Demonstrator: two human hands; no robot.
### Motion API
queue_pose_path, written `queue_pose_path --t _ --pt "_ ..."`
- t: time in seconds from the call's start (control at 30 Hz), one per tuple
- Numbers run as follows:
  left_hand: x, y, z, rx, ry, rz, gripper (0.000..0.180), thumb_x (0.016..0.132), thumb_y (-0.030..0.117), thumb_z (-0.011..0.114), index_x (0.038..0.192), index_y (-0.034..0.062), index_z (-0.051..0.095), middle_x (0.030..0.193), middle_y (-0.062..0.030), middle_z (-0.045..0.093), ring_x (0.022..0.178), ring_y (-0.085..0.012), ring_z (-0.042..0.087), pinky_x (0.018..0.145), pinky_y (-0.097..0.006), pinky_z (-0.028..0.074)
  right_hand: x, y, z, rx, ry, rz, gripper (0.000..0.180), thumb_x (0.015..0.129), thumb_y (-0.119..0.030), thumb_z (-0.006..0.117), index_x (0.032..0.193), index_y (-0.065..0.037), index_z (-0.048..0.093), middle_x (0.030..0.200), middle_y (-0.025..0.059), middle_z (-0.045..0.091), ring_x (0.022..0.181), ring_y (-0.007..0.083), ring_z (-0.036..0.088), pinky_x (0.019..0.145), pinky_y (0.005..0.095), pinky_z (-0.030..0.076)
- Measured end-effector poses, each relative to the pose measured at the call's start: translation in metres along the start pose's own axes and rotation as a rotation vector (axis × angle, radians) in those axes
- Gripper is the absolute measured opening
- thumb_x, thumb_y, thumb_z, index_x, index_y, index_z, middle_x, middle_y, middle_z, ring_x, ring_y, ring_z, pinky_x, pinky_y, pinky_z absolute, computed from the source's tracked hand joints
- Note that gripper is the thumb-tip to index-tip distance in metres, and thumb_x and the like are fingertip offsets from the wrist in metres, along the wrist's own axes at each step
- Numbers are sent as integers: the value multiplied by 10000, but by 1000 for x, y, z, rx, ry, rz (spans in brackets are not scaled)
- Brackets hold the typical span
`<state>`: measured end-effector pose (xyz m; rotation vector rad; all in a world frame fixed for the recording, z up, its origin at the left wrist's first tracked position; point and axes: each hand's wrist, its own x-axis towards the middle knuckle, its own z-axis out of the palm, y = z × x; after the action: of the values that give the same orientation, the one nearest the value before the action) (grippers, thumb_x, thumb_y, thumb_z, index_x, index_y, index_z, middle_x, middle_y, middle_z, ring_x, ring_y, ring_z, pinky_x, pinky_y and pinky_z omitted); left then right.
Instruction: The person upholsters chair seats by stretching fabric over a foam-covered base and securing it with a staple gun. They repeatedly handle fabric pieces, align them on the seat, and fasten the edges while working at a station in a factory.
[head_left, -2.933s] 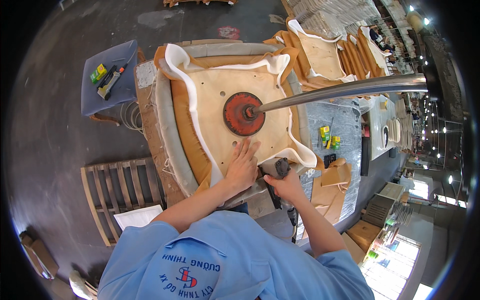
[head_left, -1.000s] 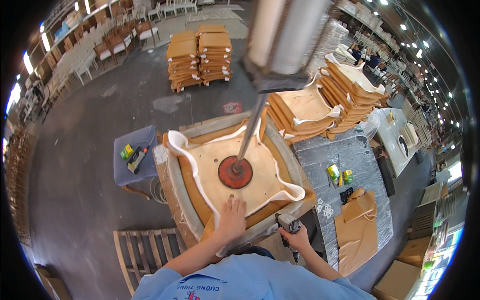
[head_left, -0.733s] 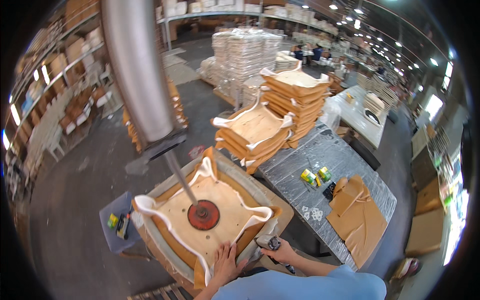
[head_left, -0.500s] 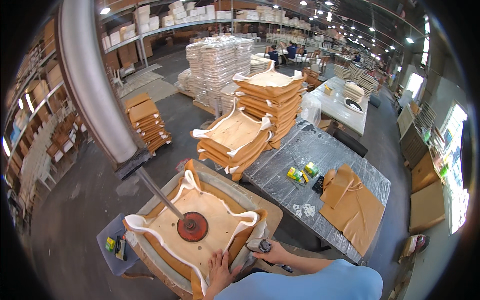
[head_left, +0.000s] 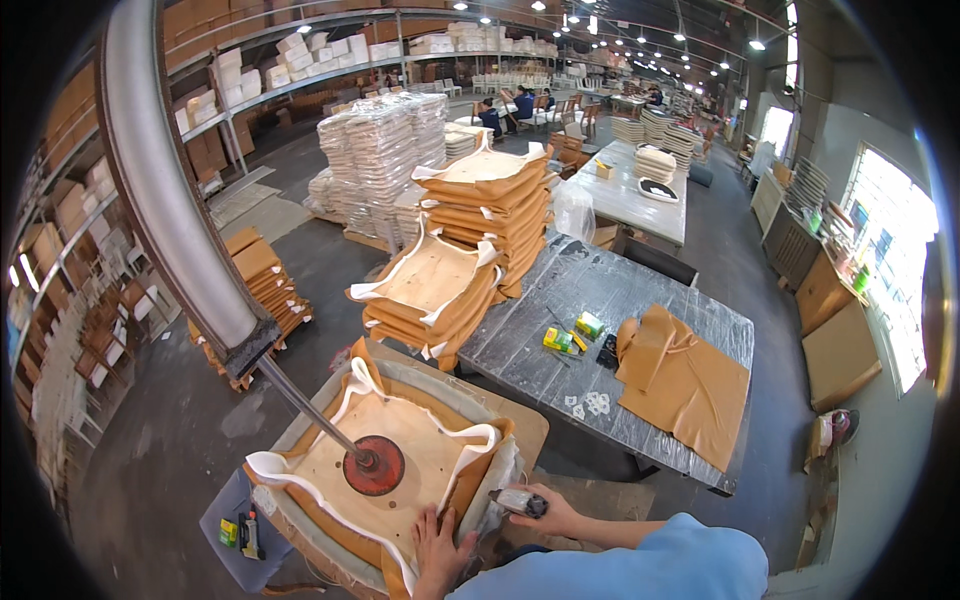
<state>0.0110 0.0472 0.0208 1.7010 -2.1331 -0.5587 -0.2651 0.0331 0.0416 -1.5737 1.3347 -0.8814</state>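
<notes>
A chair seat lies upside down on a padded stand, with its pale wooden board (head_left: 335,495) up and tan leather and white padding standing up around the edges. A red round pressing disc (head_left: 373,466) on a metal rod bears down on the board. My left hand (head_left: 438,548) rests on the near right edge of the seat, fingers stretched out over board and padding, holding nothing. Just right of the seat, my right hand (head_left: 548,514) grips a grey pneumatic staple gun (head_left: 518,501), its nose apart from the leather. The gun's handle is mostly hidden by my fingers.
A plastic-covered table (head_left: 540,370) with tan leather pieces (head_left: 690,400) and small yellow-green boxes (head_left: 558,341) stands to the right. Stacked seats (head_left: 425,285) rise beyond the stand. At left are a thick metal column (head_left: 175,200) and a grey-blue chair (head_left: 222,535) holding small tools.
The whole view has shifted, so the surroundings sit further left. The staple gun has tilted in my right hand and still stands beside the seat. My left hand stays on the seat edge.
</notes>
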Motion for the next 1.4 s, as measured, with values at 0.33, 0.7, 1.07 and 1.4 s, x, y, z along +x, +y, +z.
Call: queue_pose_path --t 0.33,0.7,1.07,1.4 --pt "-19 -31 -12 -12 -8 54 728 902 566 710 1458 108 612 1673 -283 273 1528 -540 244 1248 -653 165 -102 42 -21 87 430 550 708 751 -353 955 1367 -132 684 1233 147 689 1149 286 680 1009 397 539" --pt "-10 20 30 31 92 -235 636 938 321 674 1504 63 541 1647 -274 363 1535 -511 278 1244 -651 181 -19 106 -122 199 503 853 259 780 -95 871 992 -25 739 753 59 689 569 145 610 500 335 488" --pt "4 37 -25 463 175 -694 648 998 308 559 1592 79 438 1684 -221 339 1570 -445 264 1278 -618 115 198 263 -254 187 321 994 282 805 0 818 1040 64 675 840 115 703 632 239 666 553 389 544" --pt "77 87 -69 517 514 -1268 695 1008 259 627 1616 39 371 1698 -269 265 1597 -441 187 1284 -586 129 273 390 -305 634 331 970 290 893 33 763 1170 -9 689 1038 109 706 820 261 696 681 399 613"
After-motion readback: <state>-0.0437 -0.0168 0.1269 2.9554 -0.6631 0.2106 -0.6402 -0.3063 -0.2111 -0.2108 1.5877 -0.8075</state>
